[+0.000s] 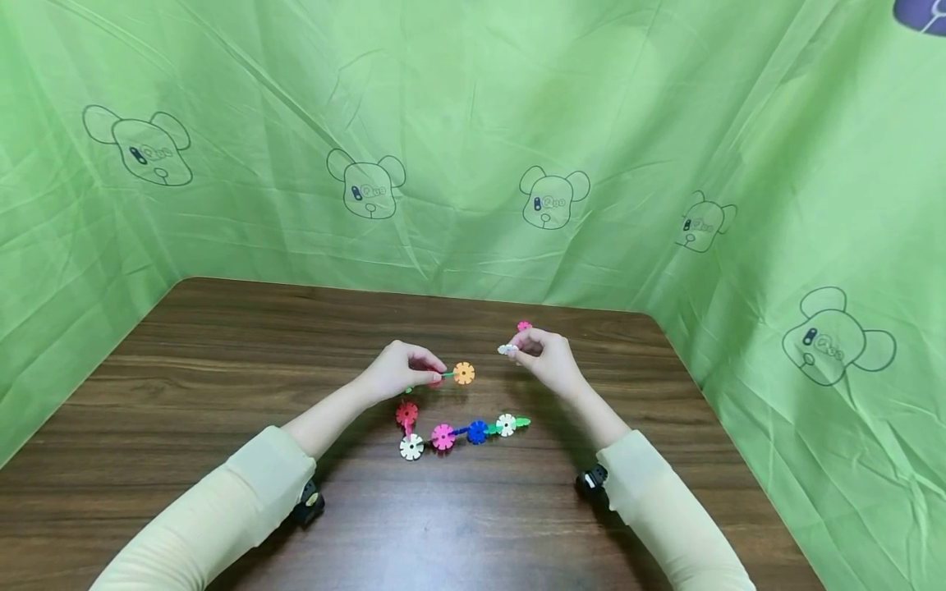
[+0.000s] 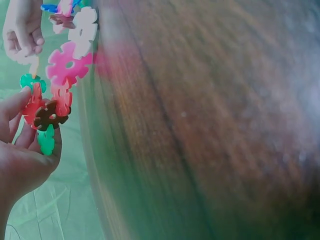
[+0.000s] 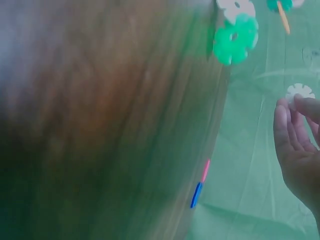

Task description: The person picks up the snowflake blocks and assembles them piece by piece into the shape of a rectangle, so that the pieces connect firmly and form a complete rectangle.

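In the head view my left hand point(image 1: 390, 374) pinches a chain of notched plastic flower discs by a red disc point(image 2: 33, 106). A green disc point(image 2: 33, 82) and an orange disc point(image 1: 464, 373) extend from its fingertips to the right. From the same hand the chain runs down and right through a red disc point(image 1: 406, 413), white disc point(image 1: 411, 446), pink disc point(image 1: 443, 437), blue disc point(image 1: 477, 432), another white one and a green end disc point(image 1: 523, 423). My right hand point(image 1: 550, 361) pinches a loose white disc point(image 3: 299, 91), edge-on toward the orange disc and apart from it.
Beyond my right hand a pink disc point(image 1: 524, 326) lies on the brown wooden table point(image 1: 296, 328); in the right wrist view a blue disc point(image 3: 196, 195) adjoins it. Green cloth point(image 1: 458, 98) with printed bear heads hangs around the back and sides.
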Motion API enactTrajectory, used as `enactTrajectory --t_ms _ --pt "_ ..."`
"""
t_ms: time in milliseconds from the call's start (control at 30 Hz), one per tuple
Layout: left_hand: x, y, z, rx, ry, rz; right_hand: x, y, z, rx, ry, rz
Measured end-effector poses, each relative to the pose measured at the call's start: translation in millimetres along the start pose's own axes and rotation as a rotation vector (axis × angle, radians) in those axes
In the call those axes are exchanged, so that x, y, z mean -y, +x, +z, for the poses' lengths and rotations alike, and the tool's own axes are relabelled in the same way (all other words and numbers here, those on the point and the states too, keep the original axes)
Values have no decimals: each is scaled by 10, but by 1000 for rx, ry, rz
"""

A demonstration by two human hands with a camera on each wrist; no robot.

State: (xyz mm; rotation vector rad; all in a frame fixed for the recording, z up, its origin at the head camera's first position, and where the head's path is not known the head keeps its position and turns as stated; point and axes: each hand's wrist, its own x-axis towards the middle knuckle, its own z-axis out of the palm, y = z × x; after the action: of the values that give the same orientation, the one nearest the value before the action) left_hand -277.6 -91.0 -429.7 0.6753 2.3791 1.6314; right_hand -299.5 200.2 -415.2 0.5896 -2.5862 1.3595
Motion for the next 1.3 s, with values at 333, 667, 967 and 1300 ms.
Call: enactTrajectory --t_ms 333,667,967,1300 --pt "-53 -23 6 -32 30 0 155 -88 141 52 -32 -119" --pt "-239 -80 -1 -18 48 16 244 -121 216 88 -34 -177" --pt "-35 21 30 41 10 39 222 -107 254 101 -55 -155" --pt "-74 30 93 31 99 118 296 -105 272 117 -30 -150"
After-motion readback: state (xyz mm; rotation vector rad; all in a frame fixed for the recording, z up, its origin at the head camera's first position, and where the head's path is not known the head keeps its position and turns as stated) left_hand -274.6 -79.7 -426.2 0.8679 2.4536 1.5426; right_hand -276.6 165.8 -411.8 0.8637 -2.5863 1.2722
